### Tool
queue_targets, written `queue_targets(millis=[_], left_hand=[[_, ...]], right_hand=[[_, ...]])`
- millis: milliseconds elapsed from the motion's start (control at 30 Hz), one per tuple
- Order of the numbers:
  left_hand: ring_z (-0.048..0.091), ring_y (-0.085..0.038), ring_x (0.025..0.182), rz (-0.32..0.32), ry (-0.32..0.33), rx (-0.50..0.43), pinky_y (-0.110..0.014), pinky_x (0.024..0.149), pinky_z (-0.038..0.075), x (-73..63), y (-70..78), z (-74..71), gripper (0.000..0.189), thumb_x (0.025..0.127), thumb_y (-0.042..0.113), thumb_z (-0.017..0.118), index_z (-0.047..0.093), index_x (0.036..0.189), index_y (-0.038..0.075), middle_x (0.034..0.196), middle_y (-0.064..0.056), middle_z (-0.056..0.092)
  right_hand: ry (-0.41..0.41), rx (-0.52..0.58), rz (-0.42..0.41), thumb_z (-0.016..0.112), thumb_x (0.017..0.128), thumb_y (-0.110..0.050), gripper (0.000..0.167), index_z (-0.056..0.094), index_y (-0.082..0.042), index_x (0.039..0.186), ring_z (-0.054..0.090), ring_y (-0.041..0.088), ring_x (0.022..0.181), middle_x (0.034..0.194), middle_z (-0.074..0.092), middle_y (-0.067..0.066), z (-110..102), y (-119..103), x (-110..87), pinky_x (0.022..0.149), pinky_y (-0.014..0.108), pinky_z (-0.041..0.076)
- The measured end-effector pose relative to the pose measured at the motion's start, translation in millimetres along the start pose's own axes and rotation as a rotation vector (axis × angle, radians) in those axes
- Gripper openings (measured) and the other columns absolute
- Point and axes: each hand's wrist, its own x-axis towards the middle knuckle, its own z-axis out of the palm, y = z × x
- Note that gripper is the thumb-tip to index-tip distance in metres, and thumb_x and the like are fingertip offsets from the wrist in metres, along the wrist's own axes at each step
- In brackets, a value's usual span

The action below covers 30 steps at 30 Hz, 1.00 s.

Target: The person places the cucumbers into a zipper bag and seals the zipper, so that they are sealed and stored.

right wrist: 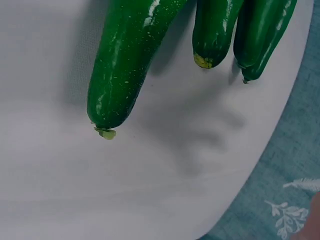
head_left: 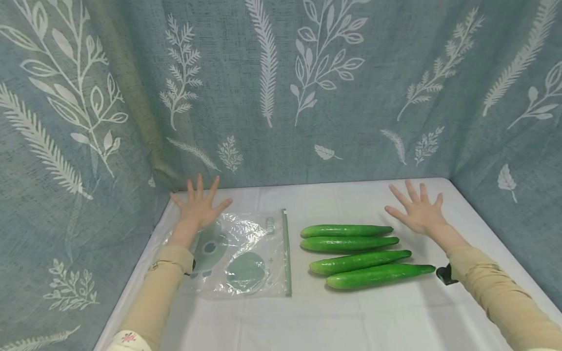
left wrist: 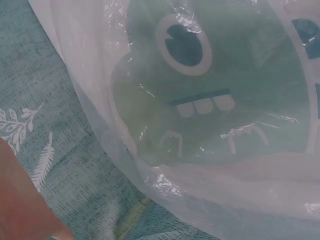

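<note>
A clear plastic zip bag (head_left: 276, 258) lies flat at the left of the table, its green zip strip along the right side. Its green cartoon print, with an eye and teeth, fills much of the left wrist view (left wrist: 210, 100). Over the bag's far left part, my left hand (head_left: 197, 209) spreads its fingers and holds nothing. Several green cucumbers (head_left: 364, 277) lie side by side, right of the bag. Beyond their stem ends, my right hand (head_left: 421, 214) is spread too, with nothing in it. The right wrist view shows the cucumber ends (right wrist: 120, 75) close up and a hand's shadow.
A white cloth (head_left: 307, 321) covers the table. Blue-green curtains (head_left: 281, 87) with white leaf prints stand behind it and on both sides. Dark wrist devices (head_left: 445, 274) show at the beige sleeves.
</note>
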Motion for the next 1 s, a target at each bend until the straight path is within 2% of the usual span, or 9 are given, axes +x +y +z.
queue_targets(millis=[133,367,700,833,1000], left_hand=[[-0.023,-0.049,0.138,0.016,0.003,-0.001,-0.08,0.093,-0.021,2.0,1.9,0.5,0.082,0.09,0.073,0.02,-0.011,0.151,0.029,0.153,-0.02,-0.027],[-0.021,-0.048,0.139,0.041,0.021,0.001,-0.079,0.093,-0.021,3.4,5.9,3.3,0.085,0.088,0.075,0.021,-0.005,0.153,0.026,0.155,-0.02,-0.023],[-0.017,-0.047,0.141,0.098,0.034,0.013,-0.076,0.099,-0.02,3.4,13.7,8.9,0.082,0.091,0.071,0.026,-0.001,0.153,0.024,0.156,-0.02,-0.019],[-0.016,-0.046,0.142,0.111,0.046,0.009,-0.075,0.1,-0.02,2.5,16.5,7.7,0.082,0.091,0.069,0.028,0.002,0.154,0.023,0.157,-0.02,-0.017],[-0.015,-0.046,0.142,0.124,0.033,0.028,-0.074,0.1,-0.021,3.4,19.1,8.5,0.082,0.091,0.071,0.025,-0.001,0.153,0.025,0.156,-0.018,-0.019]], right_hand=[[-0.002,-0.008,-0.013,0.029,0.092,-0.068,0.078,0.002,-0.028,0.153,-0.006,0.057,0.138,0.158,-0.002,0.025,1,-3,-2.2,0.1,0.081,-0.007],[0.009,-0.007,-0.057,0.031,0.092,-0.067,0.076,0.005,-0.029,0.153,-0.004,0.056,0.139,0.158,0.002,0.023,8,-9,-5.9,0.1,0.08,-0.008],[0.056,-0.031,-0.14,0.037,0.093,-0.064,0.073,0.014,-0.03,0.153,0.007,0.054,0.14,0.158,0.012,0.021,21,-17,-12.4,0.101,0.08,0.0],[0.066,-0.032,-0.166,0.038,0.093,-0.062,0.072,0.014,-0.03,0.153,0.008,0.054,0.14,0.158,0.013,0.02,21,-22,-14.2,0.102,0.08,0.001],[0.074,-0.05,-0.202,0.039,0.094,-0.061,0.071,0.013,-0.032,0.152,0.008,0.051,0.142,0.159,0.013,0.018,22,-27,-13.8,0.104,0.078,0.001]])
